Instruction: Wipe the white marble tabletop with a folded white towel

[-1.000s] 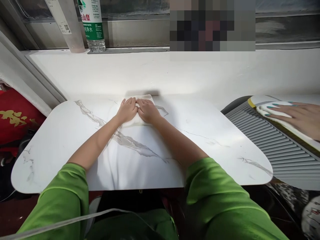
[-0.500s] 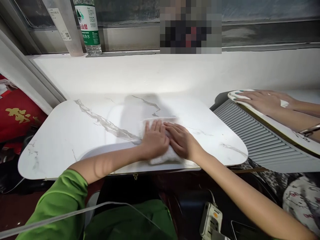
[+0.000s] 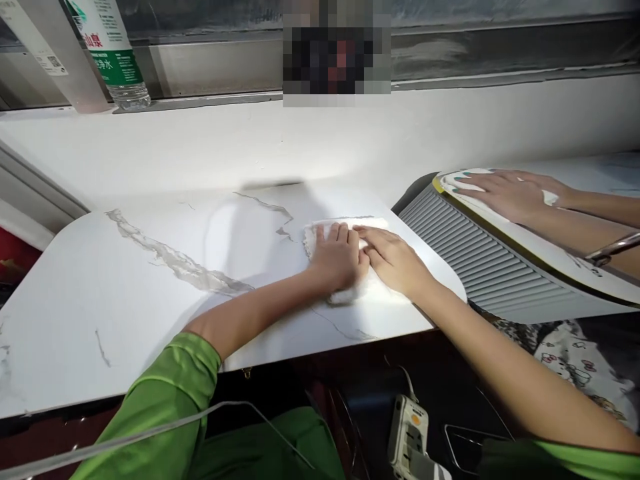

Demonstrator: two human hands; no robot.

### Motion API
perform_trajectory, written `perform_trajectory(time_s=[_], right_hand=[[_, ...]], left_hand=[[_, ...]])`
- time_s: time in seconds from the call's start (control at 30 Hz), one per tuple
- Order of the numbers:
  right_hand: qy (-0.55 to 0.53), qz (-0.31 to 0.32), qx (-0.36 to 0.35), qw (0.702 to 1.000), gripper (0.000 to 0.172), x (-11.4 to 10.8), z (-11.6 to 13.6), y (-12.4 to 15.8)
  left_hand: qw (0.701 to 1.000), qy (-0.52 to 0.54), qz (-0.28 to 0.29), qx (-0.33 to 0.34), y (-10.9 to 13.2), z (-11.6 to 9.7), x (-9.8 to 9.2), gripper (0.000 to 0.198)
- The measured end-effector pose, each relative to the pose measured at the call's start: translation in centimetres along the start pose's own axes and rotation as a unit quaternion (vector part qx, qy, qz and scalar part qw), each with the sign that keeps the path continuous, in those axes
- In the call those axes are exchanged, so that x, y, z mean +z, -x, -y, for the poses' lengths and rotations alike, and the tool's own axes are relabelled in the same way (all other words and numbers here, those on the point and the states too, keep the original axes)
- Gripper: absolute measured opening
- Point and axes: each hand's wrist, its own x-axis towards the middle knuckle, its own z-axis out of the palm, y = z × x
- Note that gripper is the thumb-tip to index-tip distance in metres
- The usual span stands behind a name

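A white cloth [image 3: 373, 292] lies flat on the right half of a white marble-patterned tabletop [image 3: 135, 293]. My left hand [image 3: 339, 259] rests palm down on the cloth, fingers stretched forward. Beside it, my right hand [image 3: 394, 261] presses on the same cloth with its fingers extended to the left. The two hands touch or nearly touch near the fingertips. Part of the cloth is hidden beneath them.
Another person's hands [image 3: 515, 193] lie on a white board at the right, above a grey ribbed panel [image 3: 450, 247]. A water bottle [image 3: 117, 67] and a translucent container [image 3: 65, 60] stand on the ledge. Below the table is a power strip [image 3: 410, 433].
Both my hands have slid the cloth to the right across the tabletop. The view has turned to the right as well. The other person's hands look about the same.
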Motion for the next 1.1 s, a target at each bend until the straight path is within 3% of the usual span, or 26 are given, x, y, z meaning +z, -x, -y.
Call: perform_trajectory(time_s=[0.2,0.33,0.43,0.53,0.67,0.77,0.93,1.1], right_hand=[[0.026,0.009,0.003,1.0,0.044,2.2,-3.2,-6.7],[0.036,0.018,0.002,0.999,0.044,3.8,-4.9,-11.6],[0.045,0.017,0.014,0.999,0.042,4.7,-5.5,-13.9],[0.043,0.011,0.01,0.999,0.041,5.1,-5.6,-14.4],[0.055,0.009,-0.011,0.998,0.04,5.1,-4.5,-13.0],[0.074,0.022,-0.033,0.996,0.043,4.9,-2.8,-11.1],[0.091,0.033,-0.082,0.992,0.049,4.3,1.9,-6.0],[0.1,0.008,-0.071,0.992,0.047,3.4,8.1,0.4]], left_hand=[[0.999,0.001,0.034,-0.024,-6.7,3.9,-0.5,0.058],[0.998,-0.003,0.024,-0.051,-10.7,6.8,-1.0,0.058],[0.998,-0.009,0.018,-0.067,-12.4,8.3,-1.2,0.058],[0.997,-0.016,0.019,-0.069,-12.6,8.8,-1.3,0.058],[0.997,-0.019,0.028,-0.063,-10.9,8.7,-1.5,0.058],[0.998,-0.019,0.032,-0.053,-8.1,8.3,-1.6,0.058],[0.999,-0.017,0.031,-0.04,-0.8,6.9,-2.2,0.058],[0.999,-0.023,0.026,-0.012,7.3,5.0,-2.8,0.057]])
